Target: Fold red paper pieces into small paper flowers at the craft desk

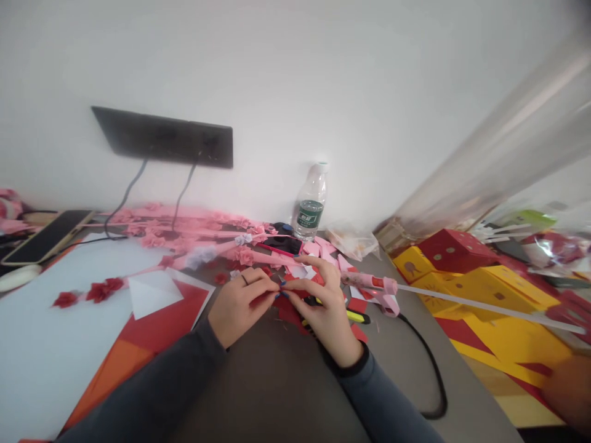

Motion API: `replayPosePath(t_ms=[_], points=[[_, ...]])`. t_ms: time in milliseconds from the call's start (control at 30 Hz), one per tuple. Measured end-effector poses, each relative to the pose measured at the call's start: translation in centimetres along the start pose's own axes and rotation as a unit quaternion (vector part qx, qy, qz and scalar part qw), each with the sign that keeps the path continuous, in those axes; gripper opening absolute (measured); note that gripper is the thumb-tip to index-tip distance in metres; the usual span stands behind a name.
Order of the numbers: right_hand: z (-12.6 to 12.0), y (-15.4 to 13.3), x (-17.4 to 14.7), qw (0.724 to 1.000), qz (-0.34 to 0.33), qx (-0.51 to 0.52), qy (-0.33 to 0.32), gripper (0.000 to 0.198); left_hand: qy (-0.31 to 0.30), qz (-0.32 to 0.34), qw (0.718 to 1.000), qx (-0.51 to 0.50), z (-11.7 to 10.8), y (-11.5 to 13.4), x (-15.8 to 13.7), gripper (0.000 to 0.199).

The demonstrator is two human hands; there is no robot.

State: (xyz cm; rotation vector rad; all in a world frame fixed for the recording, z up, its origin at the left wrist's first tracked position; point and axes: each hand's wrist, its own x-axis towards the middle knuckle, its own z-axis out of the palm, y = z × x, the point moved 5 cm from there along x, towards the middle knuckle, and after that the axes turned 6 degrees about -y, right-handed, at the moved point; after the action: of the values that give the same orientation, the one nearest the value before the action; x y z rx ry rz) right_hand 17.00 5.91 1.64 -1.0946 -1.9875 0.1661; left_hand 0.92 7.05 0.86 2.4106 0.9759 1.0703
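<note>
Craft piece [280, 289], tiny and mostly hidden by fingers, probably paper; in front of water bottle [310, 214] and slightly left. Pinched between left hand [244, 301] and right hand [329, 301], fingertips together, wrists apart; exact shape too small to tell. Likely light, soft, easily creased; best taken by an edge in a 2-finger pinch. Right of water bottle, nearer: pink glue gun [367, 281] with long white glue stick [484, 307]. Left of water bottle: pink paper flowers [244, 255]. As containers: water bottle itself, capped, clear, fill level unclear; just right of it, clear plastic bag [354, 242], contents too blurred; farther right, dotted red box [455, 251] and yellow box [503, 286], insides hidden.
</note>
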Motion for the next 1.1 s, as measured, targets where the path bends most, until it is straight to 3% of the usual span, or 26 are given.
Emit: replayPosePath(t_ms=[233,500,700,867,933,1033,1100], points=[[-0.4,0.2,0.2,1.000,0.011,0.015,0.008,0.012,-0.017,0.036,0.998,0.053,0.0,0.3,0.0,0.018],[-1.7,1.3,0.3,0.997,0.033,0.005,0.075,0.011,0.013,-0.007,1.000,0.008,-0.8,-0.3,0.0,0.015],[-2.5,1.4,0.0,0.987,0.052,0.057,0.142,0.011,0.012,-0.015,0.999,-0.029,-0.8,0.1,0.0,0.014],[-3.5,2.9,-0.2,0.953,0.082,0.151,0.248,0.008,0.039,-0.017,0.997,-0.068,-1.0,-0.6,0.0,0.015],[-2.7,3.2,-0.1,0.948,0.104,0.215,0.209,0.007,0.038,-0.019,0.996,-0.084,-1.0,-0.7,0.0,0.015],[-0.4,2.3,0.3,0.956,0.096,0.277,0.022,0.013,0.014,-0.026,0.995,-0.098,-0.7,-0.4,0.1,0.015],[0.4,1.7,0.3,0.951,0.086,0.293,-0.038,0.013,-0.005,-0.036,0.994,-0.106,-0.4,-0.3,0.2,0.014]])
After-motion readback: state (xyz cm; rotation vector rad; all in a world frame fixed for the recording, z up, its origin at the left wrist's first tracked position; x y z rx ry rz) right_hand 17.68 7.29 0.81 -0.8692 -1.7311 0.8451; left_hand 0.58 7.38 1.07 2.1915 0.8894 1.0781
